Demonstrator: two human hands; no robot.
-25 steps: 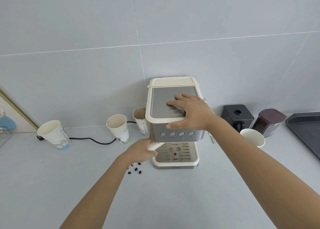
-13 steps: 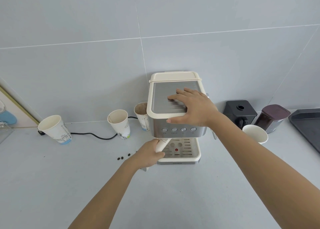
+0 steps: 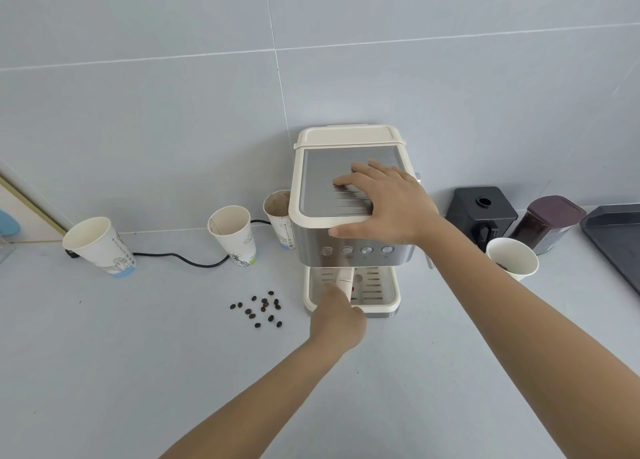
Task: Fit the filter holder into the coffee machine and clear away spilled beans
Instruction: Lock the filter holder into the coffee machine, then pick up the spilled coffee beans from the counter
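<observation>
A cream and steel coffee machine [image 3: 322,195] stands against the tiled wall. My right hand [image 3: 384,205] lies flat on its top, fingers spread, thumb over the front edge. My left hand [image 3: 337,314] is closed around the cream handle of the filter holder [image 3: 345,278], which points straight out from under the machine's front, above the drip tray [image 3: 381,290]. The holder's head is hidden under the machine. Several dark coffee beans [image 3: 259,309] lie scattered on the counter left of the drip tray.
Three paper cups [image 3: 98,247] [image 3: 233,233] [image 3: 278,216] stand left of the machine, with a black cord [image 3: 187,260] between them. On the right are a black grinder [image 3: 481,212], a paper cup with beans [image 3: 512,257], a dark jar [image 3: 550,223] and a dark tray [image 3: 616,240].
My left hand has swung the filter holder's handle from the left to straight in front of the machine. The beans, hidden before, now lie uncovered. My right hand stays on top.
</observation>
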